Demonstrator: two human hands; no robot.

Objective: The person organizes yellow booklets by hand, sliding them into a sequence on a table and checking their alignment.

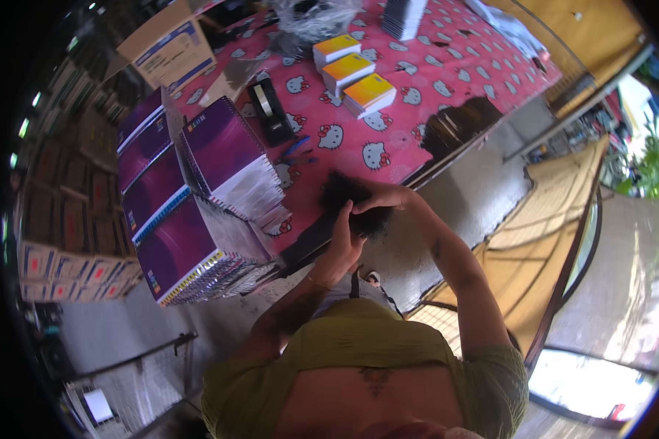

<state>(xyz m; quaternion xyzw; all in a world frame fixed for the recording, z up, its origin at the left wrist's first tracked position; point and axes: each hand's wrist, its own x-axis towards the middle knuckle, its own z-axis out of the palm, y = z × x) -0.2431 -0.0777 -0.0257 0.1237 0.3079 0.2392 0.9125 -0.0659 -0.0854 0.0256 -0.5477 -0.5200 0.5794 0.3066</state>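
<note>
At the near edge of the pink table [388, 162], a black fuzzy bundle [342, 192] is between my two hands; its exact kind is hard to make out. My left hand [344, 241] closes on its near side, thumb pointing up. From the right, my right hand [389, 196] is wrapped over it, with some of the dark strands sticking out below the fingers. Just beyond lie blue pens [298, 148] and a black tape dispenser [269, 113]. Stacks of purple spiral notebooks [223, 150] stand to the left of my hands.
Farther back are three stacks of yellow-covered pads [346, 67], clear plastic wrap [307, 22], and an open cardboard box [172, 55]. A dark glossy patch [461, 128] shows at the table's right edge. Cartons [73, 271] are piled at the left; a tan curtain [520, 241] hangs right.
</note>
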